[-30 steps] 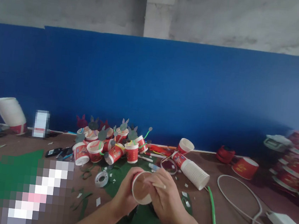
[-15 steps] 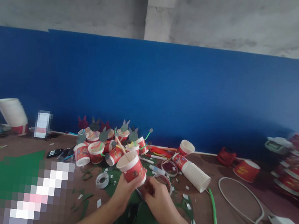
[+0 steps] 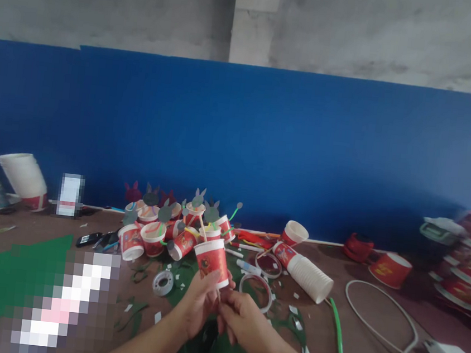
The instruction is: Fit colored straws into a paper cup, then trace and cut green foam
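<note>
A red and white paper cup (image 3: 212, 261) is held by my left hand (image 3: 199, 303), which is closed around its lower part. The cup is tilted slightly to the left. A thin pale stick (image 3: 202, 227) pokes up out of its mouth, and a short length shows under its bottom. My right hand (image 3: 241, 315) is closed in a pinch on that lower end; the fingertips partly hide it. Just beyond the cup stands a cluster of similar paper cups (image 3: 153, 240), several with grey or red rabbit-head cutouts (image 3: 166, 211) on top.
A tape roll (image 3: 162, 283) lies left of my hands. To the right are a clear ring (image 3: 245, 283), a glue tube (image 3: 248, 268), a nested cup stack (image 3: 311, 279), a green strip (image 3: 337, 333) and a white cable (image 3: 395, 300). Paper scraps litter the table; a blue wall panel (image 3: 239, 143) stands behind.
The cup has turned more upright, its mouth now facing less toward me. My right hand has come in under the cup and closed on the stick's lower end.
</note>
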Action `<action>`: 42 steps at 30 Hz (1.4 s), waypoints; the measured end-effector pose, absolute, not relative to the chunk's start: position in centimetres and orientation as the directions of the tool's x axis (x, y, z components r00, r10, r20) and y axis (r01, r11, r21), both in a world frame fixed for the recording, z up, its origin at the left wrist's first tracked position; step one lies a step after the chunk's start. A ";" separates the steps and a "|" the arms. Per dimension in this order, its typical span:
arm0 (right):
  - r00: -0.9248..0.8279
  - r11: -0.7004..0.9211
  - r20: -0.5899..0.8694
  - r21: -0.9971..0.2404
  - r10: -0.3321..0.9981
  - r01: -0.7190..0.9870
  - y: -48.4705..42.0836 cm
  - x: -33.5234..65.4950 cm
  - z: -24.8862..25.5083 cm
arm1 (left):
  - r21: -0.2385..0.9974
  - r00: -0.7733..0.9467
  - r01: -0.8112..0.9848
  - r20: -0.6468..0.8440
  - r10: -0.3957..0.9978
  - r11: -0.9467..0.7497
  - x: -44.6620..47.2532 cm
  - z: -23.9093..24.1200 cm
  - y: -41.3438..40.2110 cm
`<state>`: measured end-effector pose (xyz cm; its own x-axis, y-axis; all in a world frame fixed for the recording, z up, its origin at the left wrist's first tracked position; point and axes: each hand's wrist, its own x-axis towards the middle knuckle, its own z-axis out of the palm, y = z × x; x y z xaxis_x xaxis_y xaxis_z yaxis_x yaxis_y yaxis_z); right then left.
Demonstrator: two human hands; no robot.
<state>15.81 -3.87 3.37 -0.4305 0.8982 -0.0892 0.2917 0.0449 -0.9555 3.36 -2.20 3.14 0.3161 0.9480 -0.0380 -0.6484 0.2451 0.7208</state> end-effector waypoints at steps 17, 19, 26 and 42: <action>-0.668 -0.475 -0.185 -0.834 0.721 -0.282 -4.2 16.8 5.4 | 0.658 0.271 -0.700 -0.116 0.956 0.278 2.6 3.8 -1.5; -0.691 -0.488 -0.190 -0.832 0.697 -0.264 -4.0 16.9 5.5 | 0.643 0.305 -0.696 -0.139 0.942 0.320 2.4 3.6 -1.5; -0.467 -0.151 -0.206 -0.977 0.860 0.154 -3.6 15.9 4.2 | 0.693 0.265 -0.677 -0.083 0.961 0.247 3.2 2.7 -1.6; -0.457 -0.210 -0.256 -0.966 0.852 0.150 -3.7 15.9 4.3 | 0.631 0.191 -0.759 -0.019 0.981 0.159 2.8 2.6 -1.0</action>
